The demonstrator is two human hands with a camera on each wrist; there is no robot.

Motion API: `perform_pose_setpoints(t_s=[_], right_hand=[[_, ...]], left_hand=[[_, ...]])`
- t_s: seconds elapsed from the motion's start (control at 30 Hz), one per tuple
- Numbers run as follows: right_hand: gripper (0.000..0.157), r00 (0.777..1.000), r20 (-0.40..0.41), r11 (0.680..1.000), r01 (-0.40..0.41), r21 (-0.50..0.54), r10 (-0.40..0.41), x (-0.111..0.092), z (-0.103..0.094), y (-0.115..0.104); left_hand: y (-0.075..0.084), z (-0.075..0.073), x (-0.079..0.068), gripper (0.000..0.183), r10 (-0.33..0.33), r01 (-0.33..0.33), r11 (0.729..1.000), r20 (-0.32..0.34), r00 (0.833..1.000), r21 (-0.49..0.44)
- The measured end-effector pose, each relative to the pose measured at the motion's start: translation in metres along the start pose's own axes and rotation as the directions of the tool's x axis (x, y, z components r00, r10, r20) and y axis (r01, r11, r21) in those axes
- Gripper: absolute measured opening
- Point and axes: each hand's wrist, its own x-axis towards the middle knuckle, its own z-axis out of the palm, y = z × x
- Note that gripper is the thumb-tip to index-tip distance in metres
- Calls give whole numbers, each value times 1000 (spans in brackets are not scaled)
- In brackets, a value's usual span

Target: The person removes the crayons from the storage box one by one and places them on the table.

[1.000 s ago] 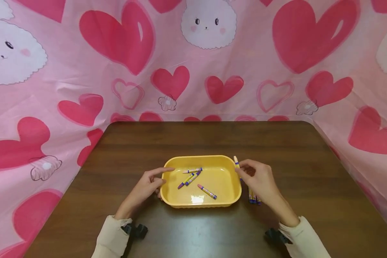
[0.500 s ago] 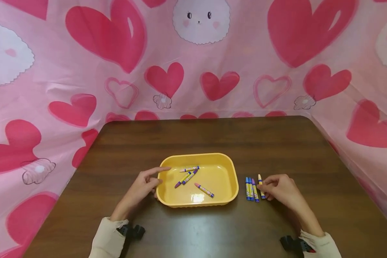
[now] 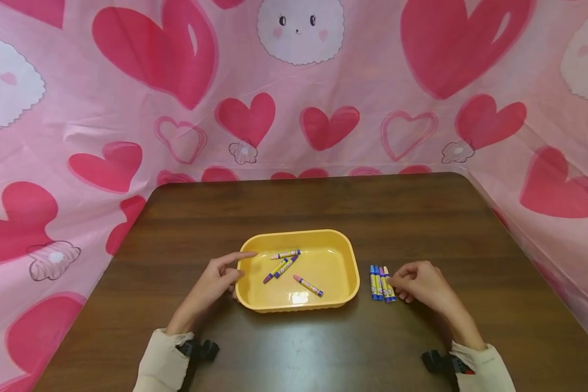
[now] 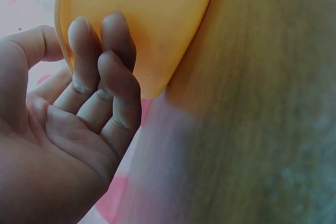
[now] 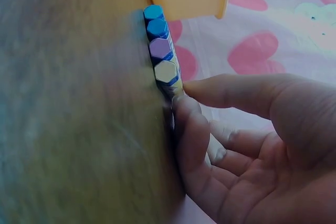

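Note:
At the left end of a yellow plastic tray (image 3: 330,272), my left hand (image 3: 214,282) grips the rim. In the left wrist view its curled fingertips lie against the tray's outer wall (image 4: 163,40), with the thumb over the edge. To the right of the tray, my right hand (image 3: 425,284) pinches a pale-tipped crayon (image 5: 166,72) low, between thumb and index finger. That crayon lies on the table at the right end of a close row, beside a purple crayon (image 5: 160,49) and two blue crayons (image 5: 157,28). Yellow wrappers cover their sides.
Inside the tray lie several crayons, among them a pink-tipped crayon (image 3: 308,285) apart from the others. All stands on a dark wooden table (image 3: 294,207). A pink heart-patterned cloth (image 3: 343,76) hangs behind it.
My right hand has carried the pale crayon from over the tray's right rim down to the table, then slid it left against the row. The left hand has stayed at the tray.

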Motion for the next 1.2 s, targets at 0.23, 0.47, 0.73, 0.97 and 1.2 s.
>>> perform_pose_setpoints(t_s=[0.23,0.47,0.73,0.97,1.2], right_hand=[[16,1000,20,1000,1,26,-1,2,1,2],[22,999,51,997,3,81,-7,1,-1,2],[23,999,43,997,-12,82,9,1,1,1],[23,999,29,996,-20,83,18,2,4,0],[24,1000,15,996,-28,85,27,2,3,2]], left_hand=[[-3,-1,-1,43,8,-8,1000,3,1000,-1],[-1,-2,-1,42,2,-2,1000,9,1000,-2],[0,-2,0,43,15,-15,1000,13,1000,8],[-2,-3,1,43,17,-18,1000,22,1000,7],[-3,-2,1,44,12,-12,1000,22,1000,7]])
